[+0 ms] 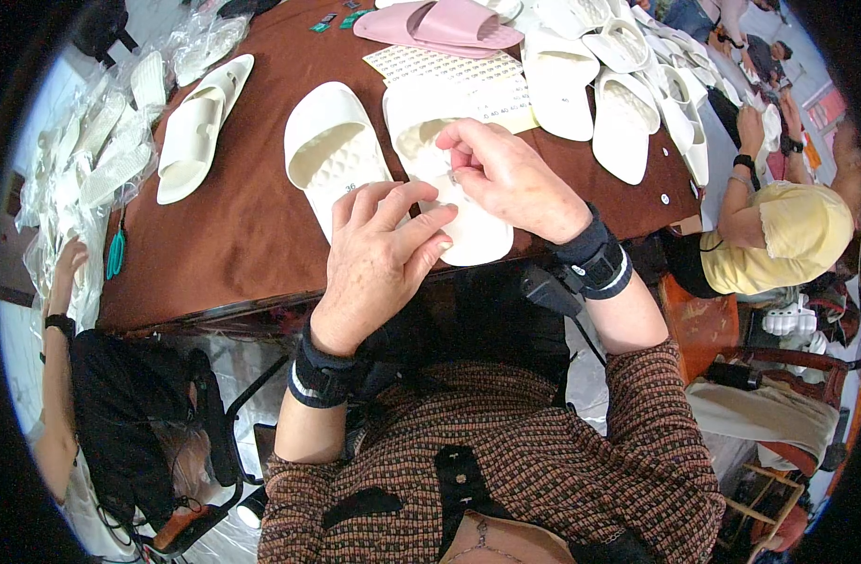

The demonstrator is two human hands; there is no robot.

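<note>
Two white slide sandals lie side by side on the brown table (233, 235). My right hand (506, 174) rests on the right sandal (421, 117), its fingertips pinched at the footbed. My left hand (379, 254) lies over the heel end of the same sandal, with its fingers touching the sole by the table's near edge. The left sandal (332, 150) lies free beside them. A sheet of small stickers (468, 75) sits just behind the sandals.
A pink sandal (445, 23) lies at the back. More white sandals (628, 103) pile at the right and one pair (195, 127) at the left. Bagged sandals (101, 150) hang off the left edge. One person (778, 235) sits at right, another (92, 395) at left.
</note>
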